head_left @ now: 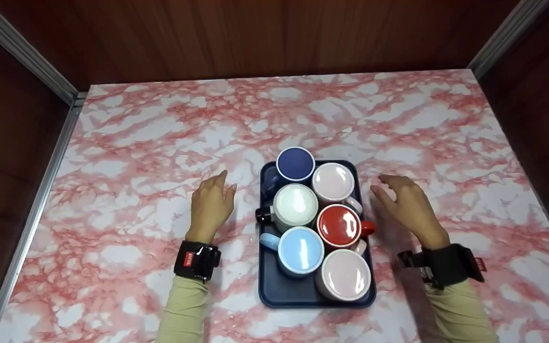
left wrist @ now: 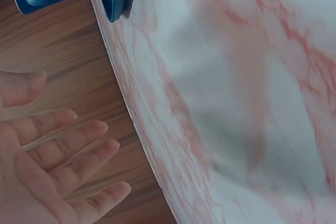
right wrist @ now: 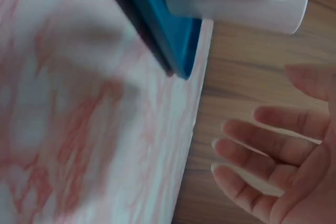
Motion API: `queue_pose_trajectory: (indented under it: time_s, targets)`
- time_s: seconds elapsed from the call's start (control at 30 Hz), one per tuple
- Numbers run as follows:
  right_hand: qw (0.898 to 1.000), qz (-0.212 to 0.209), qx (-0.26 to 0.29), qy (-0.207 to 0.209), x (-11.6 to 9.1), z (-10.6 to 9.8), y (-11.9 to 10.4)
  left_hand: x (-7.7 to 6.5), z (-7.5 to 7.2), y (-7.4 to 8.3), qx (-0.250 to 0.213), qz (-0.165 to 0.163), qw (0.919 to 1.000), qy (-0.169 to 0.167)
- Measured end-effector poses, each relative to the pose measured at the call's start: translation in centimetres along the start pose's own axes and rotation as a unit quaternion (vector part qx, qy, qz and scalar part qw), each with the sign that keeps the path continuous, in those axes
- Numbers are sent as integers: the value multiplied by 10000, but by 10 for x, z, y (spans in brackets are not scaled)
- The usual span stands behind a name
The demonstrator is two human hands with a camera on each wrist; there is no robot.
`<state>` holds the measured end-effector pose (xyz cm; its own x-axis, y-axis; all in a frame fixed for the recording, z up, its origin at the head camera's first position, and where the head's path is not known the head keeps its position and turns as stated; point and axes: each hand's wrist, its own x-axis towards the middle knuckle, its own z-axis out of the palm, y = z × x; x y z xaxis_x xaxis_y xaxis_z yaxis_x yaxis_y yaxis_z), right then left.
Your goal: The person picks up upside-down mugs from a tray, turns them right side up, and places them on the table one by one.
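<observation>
Several mugs stand in two columns on a dark blue tray (head_left: 284, 291). Its left column has a dark blue mug (head_left: 295, 164), a pale green mug (head_left: 296, 205) with a black handle, and a light blue mug (head_left: 301, 250). On the right, a red mug (head_left: 339, 225) sits between a far pale pink mug (head_left: 333, 182) and a near pale pink mug (head_left: 345, 275). My left hand (head_left: 211, 202) is held left of the tray, apart from it, fingers loosely extended. To the tray's right, my right hand (head_left: 410, 207) holds nothing, its fingers relaxed and slightly bent.
The table (head_left: 160, 128) has a red and white marbled top. A dark wood panel (head_left: 274, 38) rises behind it, with metal frame rails (head_left: 31, 52) along the sides. Black bands (head_left: 196, 261) circle both wrists.
</observation>
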<state>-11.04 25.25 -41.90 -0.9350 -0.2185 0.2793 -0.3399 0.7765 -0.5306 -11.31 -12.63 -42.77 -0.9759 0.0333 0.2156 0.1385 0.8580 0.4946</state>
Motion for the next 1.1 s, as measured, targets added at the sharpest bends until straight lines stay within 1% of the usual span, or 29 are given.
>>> queue_pose_trajectory:
  time_s: [0.23, 0.37, 0.63, 0.8, 0.97, 1.1]
  targets:
    - [9979, -602, 73, -209, 0, 2, -10, 1, 3, 2, -139, 14, 9999, 4]
    - [9956, -819, 124, -440, 0, 2, -16, 0, 4, 4, -269, -3, 9996, -15]
    - [9907, -923, 105, -994, 1, 5, -24, -1, 6, 5, -342, 1, 9994, -48]
    - [9875, -1063, 89, -1159, 1, 9, -24, -2, 8, 5, -416, -44, 9991, -94]
    - [9856, -1078, 92, -1298, 1, 12, -23, -3, 8, 5, -481, -127, 9986, -170]
    - [9857, -1035, 18, -1330, 2, 14, -23, -3, 9, 5, -463, -102, 9987, -174]
